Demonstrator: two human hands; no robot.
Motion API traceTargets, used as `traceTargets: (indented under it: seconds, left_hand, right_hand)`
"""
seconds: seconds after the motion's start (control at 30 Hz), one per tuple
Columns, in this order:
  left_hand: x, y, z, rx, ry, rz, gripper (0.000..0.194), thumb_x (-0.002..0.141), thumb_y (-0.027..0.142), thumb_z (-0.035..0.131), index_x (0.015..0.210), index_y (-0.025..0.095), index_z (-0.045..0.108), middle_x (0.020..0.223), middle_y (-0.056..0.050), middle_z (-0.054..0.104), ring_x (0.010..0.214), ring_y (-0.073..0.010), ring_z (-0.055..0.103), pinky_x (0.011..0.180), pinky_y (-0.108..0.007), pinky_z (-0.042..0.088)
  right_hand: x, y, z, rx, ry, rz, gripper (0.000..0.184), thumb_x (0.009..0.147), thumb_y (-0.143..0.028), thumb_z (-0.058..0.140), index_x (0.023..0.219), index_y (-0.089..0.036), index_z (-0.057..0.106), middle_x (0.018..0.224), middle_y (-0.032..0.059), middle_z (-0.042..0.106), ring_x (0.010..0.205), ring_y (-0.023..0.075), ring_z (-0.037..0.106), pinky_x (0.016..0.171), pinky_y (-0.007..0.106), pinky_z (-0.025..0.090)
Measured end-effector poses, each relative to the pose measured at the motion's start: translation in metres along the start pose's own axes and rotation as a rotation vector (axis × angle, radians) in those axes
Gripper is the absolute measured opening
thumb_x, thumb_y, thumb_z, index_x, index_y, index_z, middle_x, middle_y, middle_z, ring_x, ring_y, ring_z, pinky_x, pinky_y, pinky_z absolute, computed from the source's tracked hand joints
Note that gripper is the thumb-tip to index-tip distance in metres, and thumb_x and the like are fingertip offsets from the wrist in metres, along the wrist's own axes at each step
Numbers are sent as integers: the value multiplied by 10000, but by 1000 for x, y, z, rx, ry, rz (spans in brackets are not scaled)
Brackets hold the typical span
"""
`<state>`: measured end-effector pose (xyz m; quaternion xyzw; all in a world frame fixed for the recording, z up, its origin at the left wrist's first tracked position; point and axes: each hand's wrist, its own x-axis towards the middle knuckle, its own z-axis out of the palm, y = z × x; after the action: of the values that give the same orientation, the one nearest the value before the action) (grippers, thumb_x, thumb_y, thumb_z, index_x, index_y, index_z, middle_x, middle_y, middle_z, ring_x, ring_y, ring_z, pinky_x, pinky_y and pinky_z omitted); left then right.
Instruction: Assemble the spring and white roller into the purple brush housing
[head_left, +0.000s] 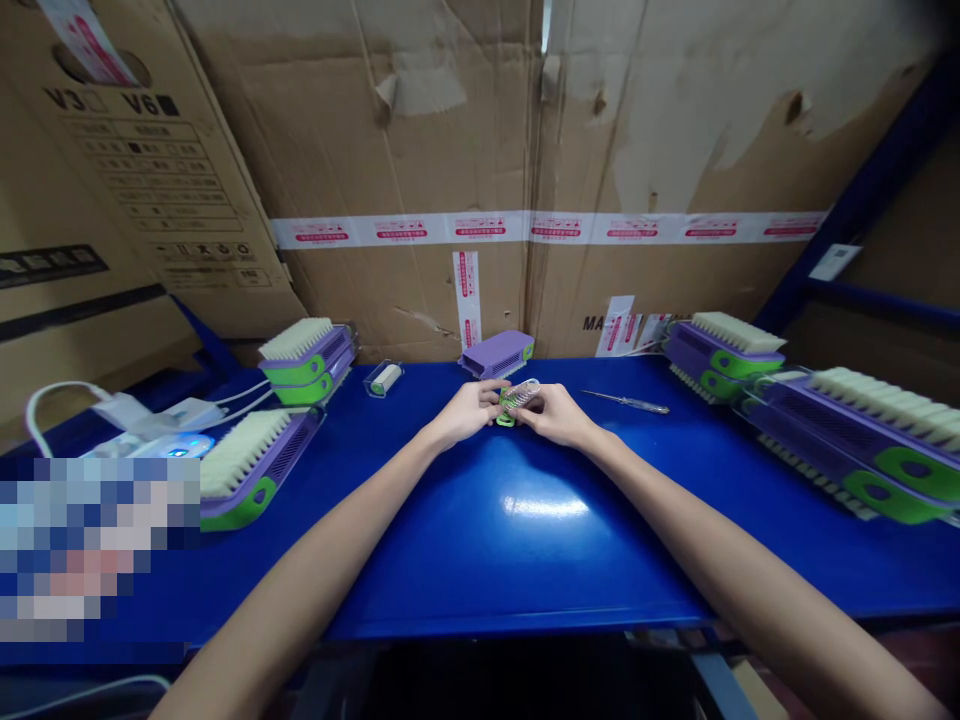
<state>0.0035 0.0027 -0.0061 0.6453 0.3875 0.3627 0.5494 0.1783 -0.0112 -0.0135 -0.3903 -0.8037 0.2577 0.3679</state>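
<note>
Near the middle of the blue table, both hands meet around a small green plastic piece (506, 420) with a silvery, patterned part (523, 394) above it, perhaps a coil or perforated strip. My left hand (471, 411) closes its fingers on the green piece from the left. On the other side, my right hand (553, 412) pinches the silvery part, and its fingers hide some of it. Just behind the hands lies a purple housing (496, 355) with a green end. A thin screwdriver (630, 402) with a clear handle rests to the right of my right hand.
Purple-and-green brush heads (300, 365) with cream bristles stand stacked on the left, and more brush heads (855, 440) on the right. A small clear case (384, 379) sits back left. White cables and a power strip (142, 415) lie far left. Cardboard (420, 150) walls the back.
</note>
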Motion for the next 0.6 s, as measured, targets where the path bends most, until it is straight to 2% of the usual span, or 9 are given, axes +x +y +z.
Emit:
traceTargets:
  seconds: [0.27,0.33,0.47,0.6]
  left_hand:
    - [-2,4,2,-12,-33,3,639,648,69,688,1259,78,501,915,-104,683,817,-169,643,819,-339,471]
    - [-2,4,1,-6,-46,11,643,641,91,708,1252,87,511,930,-108,684,802,-167,640,811,-345,476]
    - [-2,4,-1,-5,-59,32,623,646,108,715,1240,99,529,958,-108,681,809,-163,637,792,-331,475]
    - [-2,3,-2,-1,-39,15,669,648,114,725,1275,79,493,951,-110,681,809,-164,641,811,-343,473]
  right_hand:
    - [0,-2,0,60,26,37,196,803,-305,601,884,-128,627,731,56,691,612,160,647,610,262,511]
    - [0,-3,0,48,34,43,179,795,-290,609,879,-132,620,702,50,685,606,162,649,593,256,507]
    - [-1,-4,0,2,18,8,239,789,-255,605,992,-131,628,718,46,689,623,161,650,583,247,502]
    - [-2,-3,-1,-16,0,-25,183,798,-254,600,923,-129,649,762,60,697,661,166,652,615,254,507]
